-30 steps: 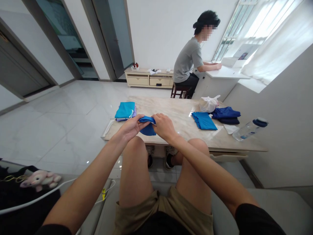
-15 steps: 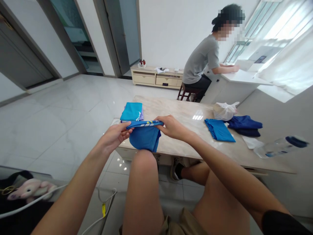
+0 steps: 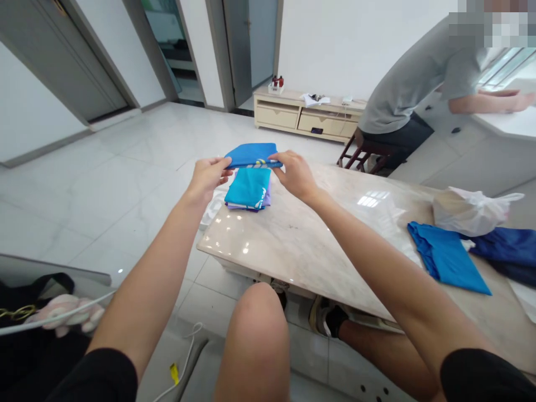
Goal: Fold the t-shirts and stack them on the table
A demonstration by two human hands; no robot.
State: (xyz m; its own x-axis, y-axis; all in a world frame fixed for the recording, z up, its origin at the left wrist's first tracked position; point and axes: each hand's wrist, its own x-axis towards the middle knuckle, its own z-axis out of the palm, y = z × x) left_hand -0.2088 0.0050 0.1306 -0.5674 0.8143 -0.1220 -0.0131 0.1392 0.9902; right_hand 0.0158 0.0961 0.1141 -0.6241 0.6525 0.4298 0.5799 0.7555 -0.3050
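A folded blue cloth point(image 3: 252, 154) with yellow and white print along its near edge is held up between my two hands. My left hand point(image 3: 208, 177) pinches its left end, and my right hand point(image 3: 295, 174) grips its right end. Just below it in the view, a stack of folded cloths with a turquoise one point(image 3: 248, 186) on top and purple layers beneath lies at the left end of the marble-topped table point(image 3: 301, 240). Another folded blue cloth point(image 3: 448, 257) lies on the right part of the table.
A white plastic bag point(image 3: 471, 211) and dark blue cloth point(image 3: 508, 248) are at the right. A person in a grey shirt point(image 3: 412, 75) sits on a stool point(image 3: 363, 153) beyond the table. A low cabinet point(image 3: 276, 116) stands behind. A plush toy point(image 3: 67, 314) lies lower left.
Both hands have moved the blue cloth up and away, to beyond the stack. Its hanging part is now spread out on the far side. The view has shifted right and closer to the table.
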